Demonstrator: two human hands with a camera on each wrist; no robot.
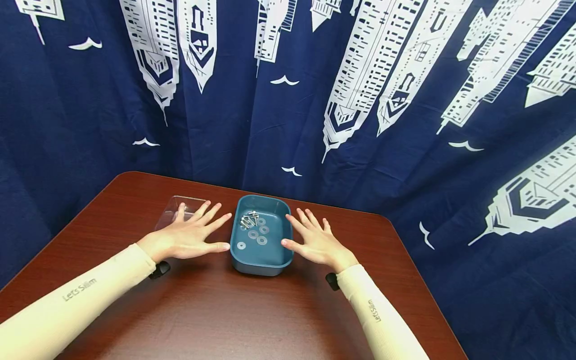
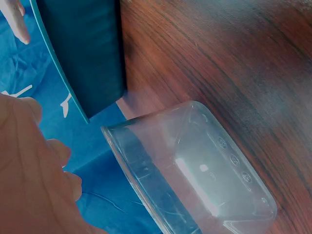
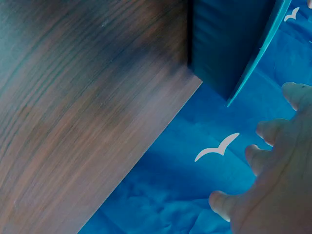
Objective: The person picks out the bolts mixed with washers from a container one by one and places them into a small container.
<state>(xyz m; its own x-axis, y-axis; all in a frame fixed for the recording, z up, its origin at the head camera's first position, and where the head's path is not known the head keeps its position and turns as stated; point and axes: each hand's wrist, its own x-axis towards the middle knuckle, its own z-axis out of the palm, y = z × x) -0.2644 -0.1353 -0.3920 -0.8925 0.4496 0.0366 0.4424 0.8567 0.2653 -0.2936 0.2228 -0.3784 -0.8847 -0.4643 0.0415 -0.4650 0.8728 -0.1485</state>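
My left hand (image 1: 191, 237) is spread flat, palm down, between a clear plastic box (image 2: 219, 170) and a blue tray (image 1: 261, 269); its thumb tip comes right up to the tray's left wall in the head view. On the other side my right hand (image 1: 317, 241) is spread too, its fingertips overlapping the tray's right rim. Neither hand holds anything. Inside the tray lie a small heap of metal screws (image 1: 249, 220) and several flat washers (image 1: 262, 240). The left hand hides part of the clear box in the head view.
A reddish-brown wooden table (image 1: 216, 310) carries everything. Behind it and to the right hangs a dark blue curtain (image 1: 225, 135) printed with white buildings and birds. The table's far edge runs just beyond the tray and the clear box.
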